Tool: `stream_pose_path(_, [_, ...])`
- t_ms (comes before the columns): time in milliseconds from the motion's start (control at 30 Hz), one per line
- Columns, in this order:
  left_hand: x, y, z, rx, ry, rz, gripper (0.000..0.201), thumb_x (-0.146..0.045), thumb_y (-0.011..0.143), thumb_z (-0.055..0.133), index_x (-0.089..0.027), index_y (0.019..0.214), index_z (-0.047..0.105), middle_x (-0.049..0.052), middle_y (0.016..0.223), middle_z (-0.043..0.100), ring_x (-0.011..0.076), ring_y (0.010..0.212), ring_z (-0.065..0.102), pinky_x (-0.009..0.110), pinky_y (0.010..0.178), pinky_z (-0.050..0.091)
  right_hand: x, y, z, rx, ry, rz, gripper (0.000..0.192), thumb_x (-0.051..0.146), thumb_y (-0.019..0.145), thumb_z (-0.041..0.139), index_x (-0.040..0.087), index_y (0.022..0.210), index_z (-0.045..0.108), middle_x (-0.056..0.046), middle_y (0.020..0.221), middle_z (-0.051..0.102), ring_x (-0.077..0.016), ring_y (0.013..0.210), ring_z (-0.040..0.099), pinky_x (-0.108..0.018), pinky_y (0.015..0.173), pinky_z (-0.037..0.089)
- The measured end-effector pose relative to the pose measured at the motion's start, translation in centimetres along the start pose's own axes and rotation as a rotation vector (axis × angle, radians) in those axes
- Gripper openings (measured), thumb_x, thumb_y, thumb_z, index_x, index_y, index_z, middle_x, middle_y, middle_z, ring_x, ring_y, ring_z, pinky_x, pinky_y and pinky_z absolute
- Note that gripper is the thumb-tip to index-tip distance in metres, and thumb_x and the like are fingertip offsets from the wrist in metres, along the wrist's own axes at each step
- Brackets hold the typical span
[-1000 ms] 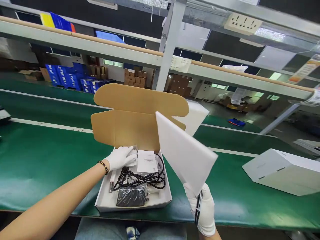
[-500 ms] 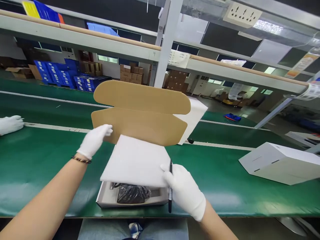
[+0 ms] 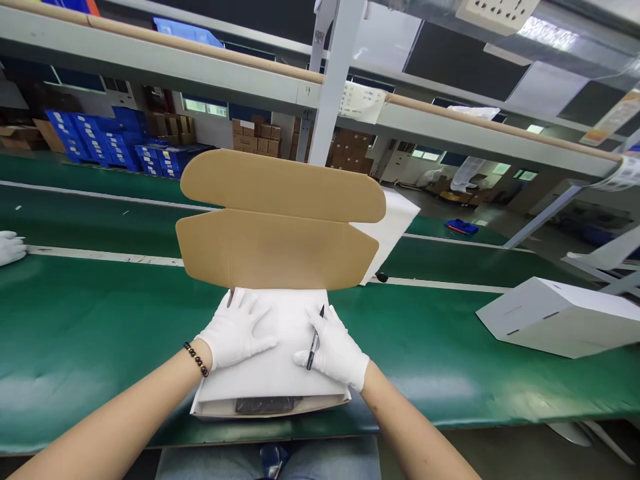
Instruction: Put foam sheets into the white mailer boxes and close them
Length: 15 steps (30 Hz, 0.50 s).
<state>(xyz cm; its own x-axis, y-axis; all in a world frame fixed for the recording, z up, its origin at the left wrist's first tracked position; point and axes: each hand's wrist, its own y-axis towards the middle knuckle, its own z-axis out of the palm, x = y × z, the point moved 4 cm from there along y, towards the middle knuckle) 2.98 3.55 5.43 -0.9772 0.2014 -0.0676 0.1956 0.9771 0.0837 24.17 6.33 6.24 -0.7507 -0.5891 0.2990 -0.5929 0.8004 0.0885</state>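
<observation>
Atop the open carton point(image 3: 280, 247) — gloved hands point(image 3: 235, 330) flatten smooth foam point(image 3: 280, 373).

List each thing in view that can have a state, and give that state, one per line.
Box: open, lid flaps upright.
Foam sheet: lying flat on the box, covering most of the contents.
Black bag: inside the box, only its near edge showing.
Pen: held in the right hand.
Left hand: gloved, flat on the sheet.
Right hand: gloved, pressing the sheet.
White box: closed, on the green belt.
</observation>
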Motion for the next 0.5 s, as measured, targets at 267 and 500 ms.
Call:
stream_pose_path(267, [-0.5, 0.8, -0.5, 0.005, -0.012, -0.009, 0.084, -0.075, 0.073, 0.053, -0.023, 0.139, 0.053, 0.019, 0.144, 0.047, 0.0461, 0.134, 0.031, 0.063, 0.114, 0.011, 0.7, 1.5, 0.3, 0.005, -0.045, -0.066, 0.081, 0.057, 0.063, 0.074, 0.008, 0.125, 0.055, -0.018, 0.120, 0.056, -0.0351, 0.115, 0.049, -0.048, 0.098, 0.045])
stream_pose_path(500, [1.1, 1.9, -1.0, -0.028, -0.014, -0.097, 0.067, -0.064, 0.086, 0.043, -0.021, 0.136, 0.055, 0.015, 0.143, 0.050, 0.0390, 0.135, 0.036, 0.058, 0.114, 0.018, -1.1, 2.7, 0.8, 0.025, 0.037, -0.175, 0.082, 0.056, 0.060, 0.079, 0.010, 0.123, 0.056, -0.019, 0.120, 0.060, -0.0365, 0.119, 0.050, -0.052, 0.108, 0.036])
